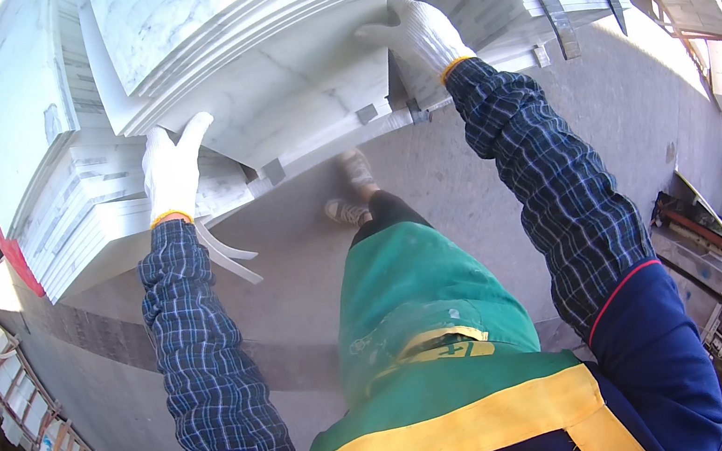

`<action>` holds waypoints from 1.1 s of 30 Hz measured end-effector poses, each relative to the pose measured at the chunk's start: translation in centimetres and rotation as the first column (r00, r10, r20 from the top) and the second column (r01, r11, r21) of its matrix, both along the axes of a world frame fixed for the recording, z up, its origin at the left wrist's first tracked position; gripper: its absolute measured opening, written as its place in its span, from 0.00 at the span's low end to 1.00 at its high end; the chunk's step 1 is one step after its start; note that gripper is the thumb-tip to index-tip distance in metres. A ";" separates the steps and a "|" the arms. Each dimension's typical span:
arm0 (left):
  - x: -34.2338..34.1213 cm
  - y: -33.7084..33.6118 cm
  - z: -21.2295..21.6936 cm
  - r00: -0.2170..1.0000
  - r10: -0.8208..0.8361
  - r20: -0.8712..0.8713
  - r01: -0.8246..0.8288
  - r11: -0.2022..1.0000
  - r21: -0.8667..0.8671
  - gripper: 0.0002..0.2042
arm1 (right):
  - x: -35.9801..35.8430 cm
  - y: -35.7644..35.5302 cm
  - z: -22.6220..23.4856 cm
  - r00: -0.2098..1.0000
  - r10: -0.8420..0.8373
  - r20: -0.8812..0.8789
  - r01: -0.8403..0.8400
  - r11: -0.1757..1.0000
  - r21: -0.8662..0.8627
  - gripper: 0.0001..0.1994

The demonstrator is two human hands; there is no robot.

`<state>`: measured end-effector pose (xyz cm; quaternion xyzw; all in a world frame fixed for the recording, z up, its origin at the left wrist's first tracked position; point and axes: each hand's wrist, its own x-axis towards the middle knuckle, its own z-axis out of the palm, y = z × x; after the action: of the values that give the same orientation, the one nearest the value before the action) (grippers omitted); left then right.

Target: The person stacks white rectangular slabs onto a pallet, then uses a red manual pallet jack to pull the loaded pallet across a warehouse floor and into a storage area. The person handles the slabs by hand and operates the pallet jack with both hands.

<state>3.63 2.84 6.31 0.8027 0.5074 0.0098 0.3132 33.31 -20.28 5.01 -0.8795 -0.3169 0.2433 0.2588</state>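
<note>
Both gloved hands are on a white, grey-veined marble slab (302, 93) in the upper middle of the frame. It looks only just taken hold of, still resting among the stacked white marble slabs (96, 220), so any lifting or shifting seems still ahead. The left hand (172, 166) presses flat on its lower left edge, fingers spread. The right hand (415, 33) curls its fingers over the upper right corner. The slab's long axis runs from lower left to upper right.
</note>
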 end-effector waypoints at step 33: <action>14.4 -27.2 -1.5 0.774 0.359 0.522 -0.333 0.931 -0.148 0.35 | 4.9 -24.5 1.1 0.773 0.307 -0.556 -0.275 0.951 0.142 0.27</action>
<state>18.02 -24.36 4.78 0.6523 0.5372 0.2811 0.4549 38.19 -44.80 6.13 -0.6990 -0.3630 0.5241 0.3239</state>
